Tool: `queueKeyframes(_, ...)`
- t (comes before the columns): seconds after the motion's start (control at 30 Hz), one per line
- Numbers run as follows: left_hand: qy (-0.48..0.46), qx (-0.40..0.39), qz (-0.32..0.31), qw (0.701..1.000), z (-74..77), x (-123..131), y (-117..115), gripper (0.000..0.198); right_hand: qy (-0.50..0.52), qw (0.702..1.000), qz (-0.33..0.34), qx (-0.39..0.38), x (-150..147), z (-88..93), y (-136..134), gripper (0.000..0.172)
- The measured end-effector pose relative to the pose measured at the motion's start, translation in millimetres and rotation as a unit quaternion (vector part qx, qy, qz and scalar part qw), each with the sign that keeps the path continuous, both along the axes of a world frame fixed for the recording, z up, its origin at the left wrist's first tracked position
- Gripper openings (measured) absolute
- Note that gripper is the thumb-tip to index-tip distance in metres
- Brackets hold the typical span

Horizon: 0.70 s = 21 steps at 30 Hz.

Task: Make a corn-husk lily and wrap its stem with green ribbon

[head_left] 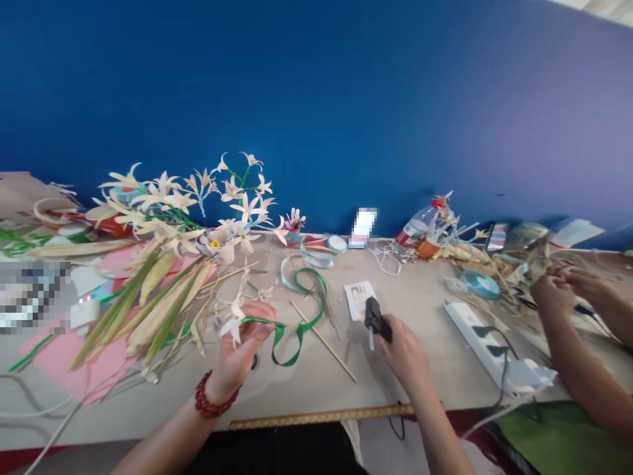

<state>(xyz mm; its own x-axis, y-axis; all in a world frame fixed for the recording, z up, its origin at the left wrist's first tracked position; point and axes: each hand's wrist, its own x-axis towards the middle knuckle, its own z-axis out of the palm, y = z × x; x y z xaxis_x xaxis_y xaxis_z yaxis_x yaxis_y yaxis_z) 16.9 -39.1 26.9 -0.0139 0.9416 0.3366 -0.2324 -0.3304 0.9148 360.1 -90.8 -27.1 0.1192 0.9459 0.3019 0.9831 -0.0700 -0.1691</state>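
- A patterned gold strip (321, 417) runs along the table's near edge, between the two forearms and closer to the camera than either hand.
- A red bead bracelet (213, 400) circles the left wrist.
- The left hand (242, 349) is closed, its fingertips pinching a small white flower (231, 326) together with a green ribbon (285, 338). The ribbon loops out to the right of that hand, toward the other.
- The right hand (403, 349) is wrapped tight around a black glue gun (374, 318), nozzle pointing down at the table.
- A white card (359, 295) lies just beyond the glue gun, touching it or nearly so.
- A thin wooden stick (324, 341) lies slantwise on the table between the two hands.
- A bundle of long green and pale leaves (148, 303) lies to the left of the left hand, near it.
- A bouquet of pale flowers (198, 198) stands well beyond the left hand, against the blue wall (346, 99).
- A white power strip (487, 343) lies to the right of the right hand.
- Farther right, a co-worker's hands (556, 293) are closed on something too blurred to tell.
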Motion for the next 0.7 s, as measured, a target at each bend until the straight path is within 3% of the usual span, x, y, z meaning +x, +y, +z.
queueKeyframes(0.1,-0.015,-0.022,-0.037,0.999,2.4,0.1,0.6,0.005,-0.048,0.998,0.041,-0.030,11.1,-10.0,0.9,0.027)
queueKeyframes(0.17,-0.020,-0.034,-0.034,0.999,2.7,0.4,0.6,0.004,-0.077,0.994,0.046,-0.058,12.7,-6.1,-0.1,0.028)
queueKeyframes(0.27,-0.028,-0.037,-0.027,0.999,0.7,1.8,1.0,0.004,-0.099,0.993,0.017,-0.069,6.2,12.6,-2.1,0.028)
queueKeyframes(0.33,-0.035,-0.027,-0.029,0.999,-1.0,3.4,1.8,0.003,-0.071,0.997,0.000,-0.012,-8.6,30.3,-4.0,0.022)
queueKeyframes(0.4,-0.040,-0.012,-0.034,0.999,-2.0,5.5,2.7,0.002,0.017,0.996,0.033,0.087,-35.6,48.6,-6.9,0.014)
queueKeyframes(0.47,-0.042,-0.003,-0.033,0.999,-1.6,8.1,3.2,0.002,0.140,0.969,0.142,0.146,-73.8,64.0,-10.3,0.010)
queueKeyframes(0.57,-0.030,-0.002,-0.021,0.999,1.8,11.8,2.0,0.002,0.221,0.925,0.267,0.154,-136.2,75.1,-11.5,0.029)
queueKeyframes(0.63,-0.012,0.005,-0.012,1.000,5.5,13.3,0.2,0.001,0.243,0.909,0.283,0.185,-168.4,73.9,-8.1,0.042)
queueKeyframes(0.7,0.012,0.015,-0.001,1.000,9.4,13.5,-1.5,0.001,0.258,0.902,0.277,0.205,-187.4,69.1,-2.6,0.036)
